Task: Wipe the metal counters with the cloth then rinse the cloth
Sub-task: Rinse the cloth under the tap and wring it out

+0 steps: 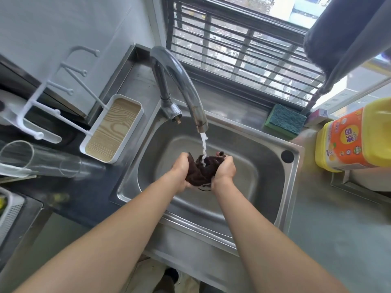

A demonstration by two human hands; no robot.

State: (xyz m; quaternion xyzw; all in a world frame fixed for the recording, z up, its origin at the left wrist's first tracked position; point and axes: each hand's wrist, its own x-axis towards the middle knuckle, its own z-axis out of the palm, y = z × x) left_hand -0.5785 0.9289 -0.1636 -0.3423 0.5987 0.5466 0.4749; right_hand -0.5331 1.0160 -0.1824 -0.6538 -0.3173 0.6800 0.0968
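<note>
Hands: left hand [181, 170] and right hand [223, 170] both clench the dark cloth [200, 172] under the tap [186, 89] stream.
Room: sink [249, 144] basin walls ring them.
Nearby: sponge [284, 121], detergent jug [355, 140], tray [113, 127] on the rims.

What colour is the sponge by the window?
The sponge is teal-blue on top with a green layer underneath, seen in the head view.

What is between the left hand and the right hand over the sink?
In the head view, the dark cloth is bunched between the left hand and the right hand; the tap's water stream falls onto it.
</note>
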